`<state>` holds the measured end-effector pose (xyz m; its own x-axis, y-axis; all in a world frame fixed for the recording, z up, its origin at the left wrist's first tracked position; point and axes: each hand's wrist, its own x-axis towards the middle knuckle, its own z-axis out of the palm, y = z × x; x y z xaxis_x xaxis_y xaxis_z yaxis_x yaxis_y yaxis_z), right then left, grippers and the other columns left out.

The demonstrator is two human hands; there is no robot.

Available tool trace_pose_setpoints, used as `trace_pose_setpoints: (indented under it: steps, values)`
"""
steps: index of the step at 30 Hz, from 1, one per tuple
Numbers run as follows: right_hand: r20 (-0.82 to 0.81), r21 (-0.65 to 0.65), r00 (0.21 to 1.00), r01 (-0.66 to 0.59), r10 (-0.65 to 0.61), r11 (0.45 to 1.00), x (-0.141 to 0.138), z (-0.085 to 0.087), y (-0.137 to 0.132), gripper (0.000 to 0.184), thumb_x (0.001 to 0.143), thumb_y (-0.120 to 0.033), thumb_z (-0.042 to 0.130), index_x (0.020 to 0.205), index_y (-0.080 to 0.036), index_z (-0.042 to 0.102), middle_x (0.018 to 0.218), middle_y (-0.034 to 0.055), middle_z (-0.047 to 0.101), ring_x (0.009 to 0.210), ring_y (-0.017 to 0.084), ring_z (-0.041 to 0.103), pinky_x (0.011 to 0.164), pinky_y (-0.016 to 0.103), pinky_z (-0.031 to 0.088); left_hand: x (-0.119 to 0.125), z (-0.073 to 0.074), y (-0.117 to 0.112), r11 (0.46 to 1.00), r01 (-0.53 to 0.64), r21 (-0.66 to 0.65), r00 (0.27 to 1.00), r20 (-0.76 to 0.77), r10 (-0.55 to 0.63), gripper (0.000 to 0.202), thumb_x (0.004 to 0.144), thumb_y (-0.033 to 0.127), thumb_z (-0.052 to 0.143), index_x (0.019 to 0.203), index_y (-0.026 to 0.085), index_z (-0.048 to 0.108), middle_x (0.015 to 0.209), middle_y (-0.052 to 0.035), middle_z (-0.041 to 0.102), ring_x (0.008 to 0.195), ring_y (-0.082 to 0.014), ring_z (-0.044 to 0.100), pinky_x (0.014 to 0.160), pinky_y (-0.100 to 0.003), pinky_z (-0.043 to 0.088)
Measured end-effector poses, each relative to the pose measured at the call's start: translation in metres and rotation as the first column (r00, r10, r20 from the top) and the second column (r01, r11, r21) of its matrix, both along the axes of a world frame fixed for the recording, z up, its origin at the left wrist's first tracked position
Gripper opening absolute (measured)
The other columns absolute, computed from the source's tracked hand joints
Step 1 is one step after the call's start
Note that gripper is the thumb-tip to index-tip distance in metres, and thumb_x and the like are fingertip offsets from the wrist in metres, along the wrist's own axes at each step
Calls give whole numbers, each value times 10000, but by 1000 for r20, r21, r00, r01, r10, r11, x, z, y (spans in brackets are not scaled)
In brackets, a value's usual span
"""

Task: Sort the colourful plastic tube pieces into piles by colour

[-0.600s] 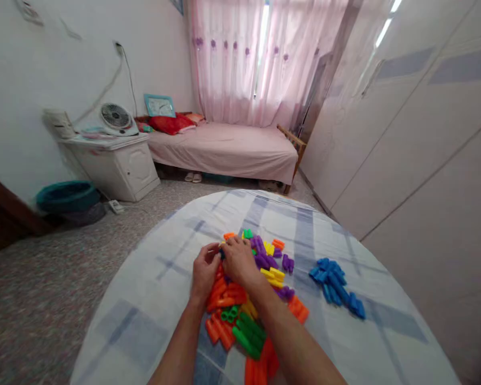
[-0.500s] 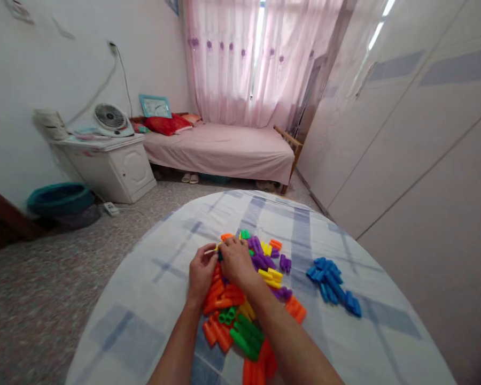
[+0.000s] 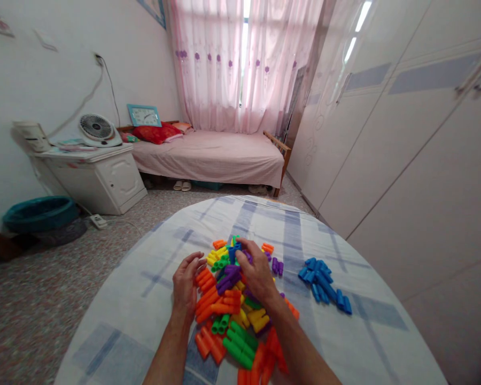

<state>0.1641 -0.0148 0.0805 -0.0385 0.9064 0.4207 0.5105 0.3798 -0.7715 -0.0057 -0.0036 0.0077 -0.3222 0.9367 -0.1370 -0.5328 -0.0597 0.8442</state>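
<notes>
A mixed pile of plastic tube-shaped building pieces lies on the table. It has orange pieces [image 3: 207,305], green pieces [image 3: 240,345], yellow pieces [image 3: 258,321] and purple pieces [image 3: 228,279]. At the pile's far side, my right hand [image 3: 258,272] has its thumb and fingers closed around a blue building piece [image 3: 233,252]. My left hand [image 3: 185,283] rests along the left edge of the pile beside the orange pieces, its fingers apart and curved, with nothing in them. Off to the right, a separate heap of blue pieces [image 3: 323,279] sits on the cloth.
A checked white and blue cloth covers the round table [image 3: 120,305]. Beyond it stands a bed [image 3: 216,155] below pink curtains. A white cabinet with a fan [image 3: 98,128] and a teal bin [image 3: 42,214] are at left; a tall wardrobe [image 3: 385,160] lines the right.
My hands have moved apart. The right one has shifted right and now has a blue piece between its fingers; the left has drawn back leftward from the pile. The view has tilted slightly.
</notes>
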Motion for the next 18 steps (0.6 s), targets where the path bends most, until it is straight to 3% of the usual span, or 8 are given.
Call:
trace_pose_setpoints:
  steps: [2, 4, 6, 8, 11, 13, 18]
  values:
    - [-95, -41, 991, 90, -94, 995, 35, 0, -9, 367, 875, -362, 415, 1159, -188, 568, 1146, 65, 620, 1044, 182, 558, 914, 319, 412, 1, -1, 1, 1000, 6, -17, 1000, -7, -7, 307, 654, 314, 713, 911, 165, 639, 861, -10, 677, 691, -103, 631, 626, -200, 496]
    - [-87, -55, 962, 253, -257, 966, 77, -5, -19, 448, 864, -435, 396, 1173, -165, 575, 1172, 94, 614, 1070, 211, 551, 934, 351, 403, 3, -2, 2, 1000, 9, -25, 1000, -28, -10, 314, 649, 315, 715, 913, 163, 636, 815, -8, 678, 674, -108, 631, 610, -199, 493]
    - [-9, -57, 882, 469, -471, 881, 121, -14, -29, 511, 848, -478, 373, 1188, -156, 577, 1189, 114, 604, 1091, 239, 538, 952, 385, 386, 5, -3, 2, 1000, 17, -24, 998, -56, -19, 321, 645, 321, 716, 912, 162, 634, 789, -8, 679, 686, -120, 635, 615, -205, 497]
    - [121, -54, 763, 644, -635, 763, 163, -26, -36, 552, 840, -486, 330, 1188, -144, 587, 1186, 133, 602, 1095, 267, 531, 956, 413, 374, 6, -4, 1, 999, 35, -24, 995, -96, -37, 327, 650, 334, 711, 916, 160, 635, 774, -12, 681, 700, -133, 640, 631, -221, 505]
    - [316, -67, 631, 760, -709, 646, 207, -47, -40, 581, 837, -460, 278, 1209, -131, 579, 1184, 152, 604, 1080, 296, 528, 926, 441, 383, 6, -6, 0, 998, 56, -27, 982, -181, -60, 333, 665, 352, 694, 929, 156, 639, 776, -24, 689, 716, -148, 646, 660, -243, 512]
    - [358, -88, 622, 765, -697, 638, 221, -61, -39, 588, 826, -442, 275, 1189, -104, 591, 1164, 168, 611, 1058, 297, 537, 920, 438, 385, 6, -5, 0, 998, 60, -22, 972, -225, -63, 334, 669, 357, 685, 931, 153, 643, 780, -30, 693, 727, -153, 649, 673, -247, 511]
    - [356, -119, 693, 699, -627, 705, 222, -85, -34, 569, 830, -445, 246, 1096, -136, 643, 1118, 130, 639, 1035, 244, 552, 921, 365, 394, 7, -4, 0, 999, 42, -20, 961, -274, -46, 329, 663, 362, 679, 917, 156, 645, 783, -30, 693, 729, -159, 647, 677, -254, 508]
